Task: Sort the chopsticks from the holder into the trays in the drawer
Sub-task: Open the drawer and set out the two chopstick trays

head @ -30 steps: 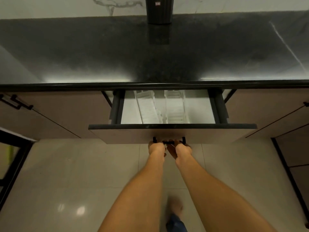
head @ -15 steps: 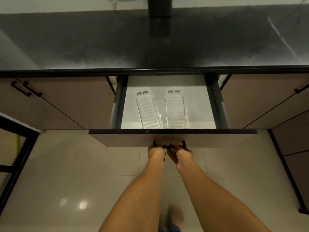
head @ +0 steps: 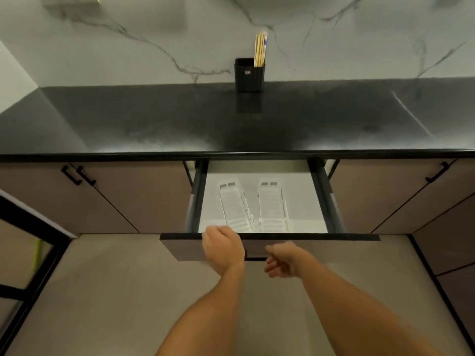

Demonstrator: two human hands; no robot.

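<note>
Left of the drawer [head: 180, 249]: a cabinet door [head: 123, 201] with two black handles [head: 77, 176], the floor [head: 115, 291] below it.
Drawer: pulled out from under the counter [head: 154, 119], its white inside lit and in full view.
Left hand [head: 223, 249]: over the left part of the drawer's front edge, back of the hand up, fingers loosely curled with nothing in them; whether they touch the edge I cannot tell.
Left tray [head: 234, 209]: white and slotted, inside the drawer left of its middle, lying lengthwise and angled so its near end leans toward the other tray.
Holder [head: 248, 78]: black, upright on the counter behind the drawer, against the marble wall.
Chopsticks [head: 260, 48]: a pale bundle standing in the right side of the holder, well apart from the drawer.
Right tray [head: 271, 206]: white, inside the drawer just right of its middle, lying straight front to back, near the left tray at the near end.
Drawer handle [head: 254, 258]: a dark bar on the drawer's front, showing between the two hands.
Right hand [head: 282, 259]: in front of the drawer's front panel, just right of the drawer handle, fingers loosely curled, holding nothing.
Right of the drawer: another cabinet door [head: 385, 196] with one black handle [head: 437, 173].
</note>
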